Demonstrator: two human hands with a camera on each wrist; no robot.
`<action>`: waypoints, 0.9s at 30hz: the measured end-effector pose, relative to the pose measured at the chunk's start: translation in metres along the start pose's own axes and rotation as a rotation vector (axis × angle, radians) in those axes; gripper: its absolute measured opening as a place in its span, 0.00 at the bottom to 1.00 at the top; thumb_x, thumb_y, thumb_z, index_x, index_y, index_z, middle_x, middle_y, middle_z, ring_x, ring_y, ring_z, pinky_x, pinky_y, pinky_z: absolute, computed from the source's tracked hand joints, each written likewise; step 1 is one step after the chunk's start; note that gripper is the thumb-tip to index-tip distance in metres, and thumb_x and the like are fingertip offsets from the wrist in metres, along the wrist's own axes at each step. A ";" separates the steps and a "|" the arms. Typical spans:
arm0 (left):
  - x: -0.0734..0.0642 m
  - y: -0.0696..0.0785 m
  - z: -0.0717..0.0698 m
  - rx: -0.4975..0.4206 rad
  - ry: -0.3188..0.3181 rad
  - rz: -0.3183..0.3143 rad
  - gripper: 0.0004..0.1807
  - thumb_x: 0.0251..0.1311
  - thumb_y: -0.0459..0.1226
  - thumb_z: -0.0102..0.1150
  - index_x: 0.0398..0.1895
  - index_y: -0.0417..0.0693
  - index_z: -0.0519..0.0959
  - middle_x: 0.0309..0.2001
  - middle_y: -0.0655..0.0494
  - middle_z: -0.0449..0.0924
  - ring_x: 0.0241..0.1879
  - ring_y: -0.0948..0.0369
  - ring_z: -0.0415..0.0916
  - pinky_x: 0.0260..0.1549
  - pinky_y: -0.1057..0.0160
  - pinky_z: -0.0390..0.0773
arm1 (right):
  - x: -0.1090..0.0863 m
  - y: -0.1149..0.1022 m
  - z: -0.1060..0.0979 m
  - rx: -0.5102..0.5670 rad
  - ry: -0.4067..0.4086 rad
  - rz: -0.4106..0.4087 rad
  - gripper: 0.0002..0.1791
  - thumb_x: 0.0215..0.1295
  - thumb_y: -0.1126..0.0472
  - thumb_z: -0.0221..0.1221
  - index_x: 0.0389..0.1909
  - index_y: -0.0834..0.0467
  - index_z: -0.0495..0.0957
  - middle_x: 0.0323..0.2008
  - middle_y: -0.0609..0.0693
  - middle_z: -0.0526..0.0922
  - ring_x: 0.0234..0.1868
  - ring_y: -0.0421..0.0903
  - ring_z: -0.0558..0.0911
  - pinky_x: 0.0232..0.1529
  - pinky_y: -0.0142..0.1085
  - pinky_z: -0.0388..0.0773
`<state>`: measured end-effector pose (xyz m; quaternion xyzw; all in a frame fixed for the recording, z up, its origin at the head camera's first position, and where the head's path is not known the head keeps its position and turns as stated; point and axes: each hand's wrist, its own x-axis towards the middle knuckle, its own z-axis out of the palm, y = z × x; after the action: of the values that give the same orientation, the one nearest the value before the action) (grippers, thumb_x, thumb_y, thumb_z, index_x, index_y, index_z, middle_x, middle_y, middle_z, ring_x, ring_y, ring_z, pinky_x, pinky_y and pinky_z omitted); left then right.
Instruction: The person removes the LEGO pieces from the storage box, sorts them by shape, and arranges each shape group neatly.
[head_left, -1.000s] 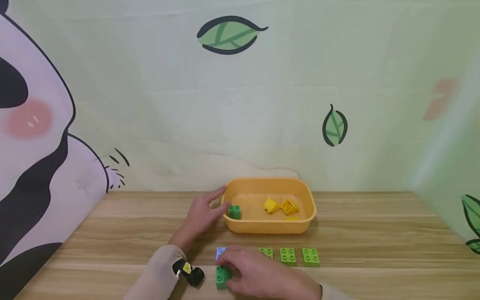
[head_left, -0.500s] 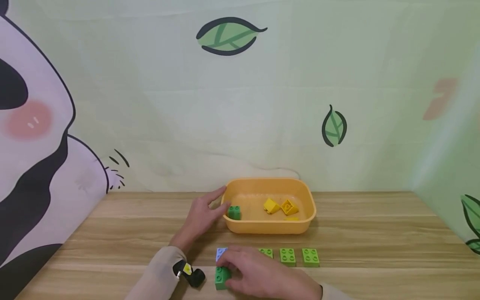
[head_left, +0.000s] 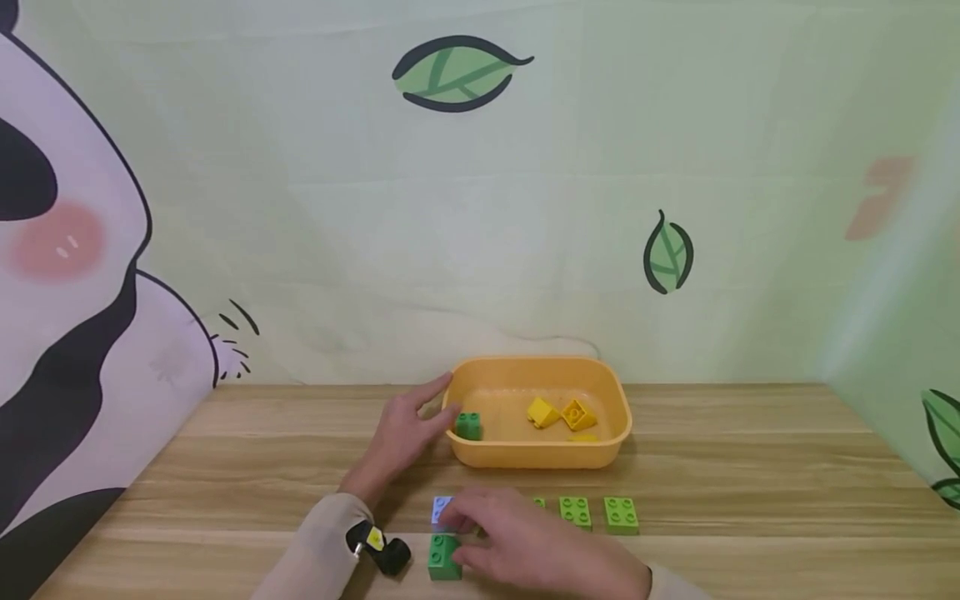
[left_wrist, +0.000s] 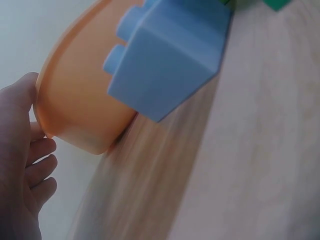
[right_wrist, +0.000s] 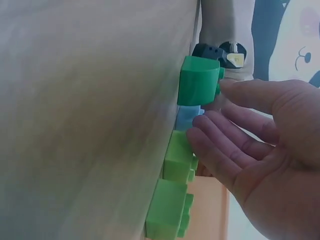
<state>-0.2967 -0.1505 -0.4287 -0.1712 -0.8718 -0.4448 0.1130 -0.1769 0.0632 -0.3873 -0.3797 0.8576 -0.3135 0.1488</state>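
My left hand (head_left: 401, 429) rests against the left end of an orange plastic basin (head_left: 536, 454), its thumb and index finger at the rim; nothing is pinched. Over the bricks in front, my right hand (head_left: 536, 533) is spread loosely. Its thumb is beside a dark green toy brick (right_wrist: 199, 82); I cannot tell whether they touch. Behind that brick is a light blue brick (head_left: 441, 510), partly covered by the fingers in the head view and large in the left wrist view. Light green bricks (head_left: 575, 512) continue the row rightward, some hidden by the right hand.
In the basin lie a green brick (head_left: 468, 426) at the left and yellow pieces (head_left: 542, 412) toward the right. A black camera (head_left: 390, 556) is strapped on the left wrist. The wooden table (head_left: 750, 467) ends at a printed cloth backdrop (head_left: 525, 208).
The right hand has loosened and shifted slightly right, showing more of the dark green brick. The left hand and basin look the same.
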 end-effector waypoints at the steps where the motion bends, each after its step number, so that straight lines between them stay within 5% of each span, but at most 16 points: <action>1: 0.000 0.000 0.000 -0.001 0.002 0.000 0.31 0.71 0.44 0.66 0.75 0.45 0.75 0.73 0.49 0.73 0.74 0.46 0.68 0.74 0.42 0.65 | 0.000 0.000 -0.001 0.007 0.006 0.002 0.17 0.73 0.59 0.68 0.60 0.50 0.82 0.49 0.32 0.82 0.49 0.30 0.79 0.55 0.30 0.81; 14: 0.000 -0.001 0.001 -0.016 0.006 0.018 0.31 0.71 0.43 0.67 0.74 0.43 0.75 0.73 0.49 0.73 0.73 0.47 0.69 0.73 0.42 0.66 | -0.013 0.001 -0.048 0.074 0.203 -0.048 0.13 0.75 0.58 0.66 0.56 0.54 0.83 0.53 0.47 0.86 0.52 0.41 0.85 0.54 0.35 0.84; 27: 0.000 -0.003 0.001 -0.030 -0.006 0.012 0.31 0.72 0.44 0.66 0.74 0.44 0.75 0.73 0.50 0.73 0.74 0.48 0.69 0.73 0.43 0.66 | -0.011 0.032 -0.089 -0.037 0.419 -0.064 0.11 0.77 0.61 0.64 0.55 0.59 0.83 0.50 0.49 0.87 0.50 0.45 0.86 0.53 0.41 0.87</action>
<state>-0.2982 -0.1510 -0.4311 -0.1794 -0.8644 -0.4566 0.1102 -0.2308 0.1258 -0.3406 -0.3358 0.8629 -0.3743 -0.0496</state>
